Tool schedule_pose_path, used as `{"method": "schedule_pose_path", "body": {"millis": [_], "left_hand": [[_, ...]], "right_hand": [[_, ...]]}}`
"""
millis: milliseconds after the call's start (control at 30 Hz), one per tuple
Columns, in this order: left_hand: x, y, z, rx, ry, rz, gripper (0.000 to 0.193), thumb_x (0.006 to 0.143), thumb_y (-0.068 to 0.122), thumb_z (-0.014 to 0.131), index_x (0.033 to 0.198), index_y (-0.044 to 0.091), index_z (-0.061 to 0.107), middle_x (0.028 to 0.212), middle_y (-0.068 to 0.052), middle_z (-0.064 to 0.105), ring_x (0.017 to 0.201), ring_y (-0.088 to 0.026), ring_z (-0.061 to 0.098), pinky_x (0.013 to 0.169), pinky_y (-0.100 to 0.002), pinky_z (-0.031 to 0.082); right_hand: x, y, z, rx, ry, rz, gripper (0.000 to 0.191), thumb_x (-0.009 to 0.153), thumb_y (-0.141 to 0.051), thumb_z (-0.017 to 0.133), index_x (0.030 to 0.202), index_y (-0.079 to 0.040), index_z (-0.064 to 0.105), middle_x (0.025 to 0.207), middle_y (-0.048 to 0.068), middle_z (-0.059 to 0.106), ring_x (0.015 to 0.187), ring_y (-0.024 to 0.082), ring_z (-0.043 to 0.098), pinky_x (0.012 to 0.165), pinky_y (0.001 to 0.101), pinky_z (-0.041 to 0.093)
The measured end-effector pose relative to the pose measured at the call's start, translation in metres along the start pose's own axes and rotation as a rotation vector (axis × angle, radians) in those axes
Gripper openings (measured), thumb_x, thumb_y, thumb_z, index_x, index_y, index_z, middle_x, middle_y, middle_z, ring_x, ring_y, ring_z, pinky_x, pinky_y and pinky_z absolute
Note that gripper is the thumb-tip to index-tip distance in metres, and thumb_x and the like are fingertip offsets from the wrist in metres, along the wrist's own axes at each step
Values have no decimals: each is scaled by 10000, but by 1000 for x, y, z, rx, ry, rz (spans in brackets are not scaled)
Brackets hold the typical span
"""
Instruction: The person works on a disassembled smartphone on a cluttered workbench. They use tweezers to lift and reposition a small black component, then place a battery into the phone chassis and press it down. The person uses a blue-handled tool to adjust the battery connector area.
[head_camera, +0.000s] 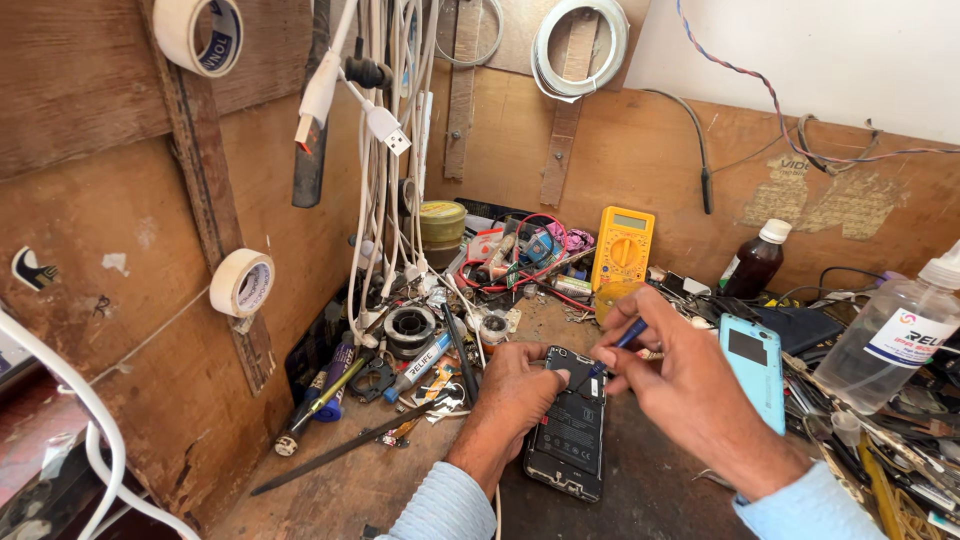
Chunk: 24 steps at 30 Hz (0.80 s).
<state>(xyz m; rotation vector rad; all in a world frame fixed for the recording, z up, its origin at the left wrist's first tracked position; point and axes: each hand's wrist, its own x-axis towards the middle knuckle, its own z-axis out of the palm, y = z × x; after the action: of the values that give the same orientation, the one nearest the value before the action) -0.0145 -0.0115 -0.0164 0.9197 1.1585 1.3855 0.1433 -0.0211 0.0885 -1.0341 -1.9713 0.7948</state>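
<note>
The opened phone (570, 430) lies flat on the dark workbench (660, 490), back cover off, its battery and board showing; it sits at the lower centre of the view, long axis running from 12 to 6 o'clock. The left hand (510, 392) rests along the phone's 9 o'clock edge, fingers curled and pressing on its upper left corner, steadying it. The right hand (670, 375) comes in from 4 o'clock, its fingers pinched around a slim blue-handled screwdriver (615, 347) whose tip meets the phone's top end, near 12 o'clock of the device.

Just at 3 o'clock of the right hand lies a light blue phone back cover (755, 365), flat and apart from the open phone. Farther toward 3 o'clock stands a clear plastic bottle (890, 340) tilted among loose tools. At 12 o'clock, against the wooden back wall, a yellow multimeter (622, 247) leans upright, and a brown bottle with a white cap (757, 260) stands at about 1 o'clock.

At 9 to 10 o'clock of the phone, screwdrivers, a glue tube (420, 365) and a small solder reel (410, 328) lie scattered. White charging cables (385, 150) hang down the wall above them, and a roll of tape (241, 283) hangs on the left wooden panel.
</note>
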Motion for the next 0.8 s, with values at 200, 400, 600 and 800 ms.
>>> {"method": "schedule_pose_path", "body": {"millis": [200, 400, 600, 800], "left_hand": [[1, 1, 2, 61, 31, -14, 303, 815, -31, 687, 1116, -58, 707, 811, -117, 768, 645, -137, 706, 556, -276, 548], [0, -1, 1, -21, -18, 9, 273, 810, -27, 668, 1069, -82, 733, 803, -121, 762, 634, -153, 695, 548, -288, 537], [1, -2, 2, 91, 42, 39, 260, 821, 5, 704, 1068, -68, 739, 800, -94, 750, 636, -136, 671, 545, -280, 515], [1, -3, 0, -10, -3, 22, 272, 804, -14, 685, 1066, -65, 739, 796, -93, 757, 636, -141, 688, 548, -283, 535]], "right_hand": [[1, 0, 1, -154, 38, 101, 259, 937, -188, 751, 983, -21, 558, 638, 126, 699, 538, 142, 693, 474, 300, 555], [1, 1, 2, -119, 76, 90, 268, 875, -147, 736, 1058, -79, 553, 640, 56, 674, 496, 137, 656, 425, 310, 530], [2, 3, 2, -6, 12, -82, 216, 870, -99, 666, 1009, -40, 512, 779, 33, 692, 533, 105, 652, 447, 288, 545], [0, 1, 1, -205, 80, 196, 290, 926, -202, 772, 1002, -38, 545, 657, 148, 665, 526, 174, 632, 473, 334, 503]]}}
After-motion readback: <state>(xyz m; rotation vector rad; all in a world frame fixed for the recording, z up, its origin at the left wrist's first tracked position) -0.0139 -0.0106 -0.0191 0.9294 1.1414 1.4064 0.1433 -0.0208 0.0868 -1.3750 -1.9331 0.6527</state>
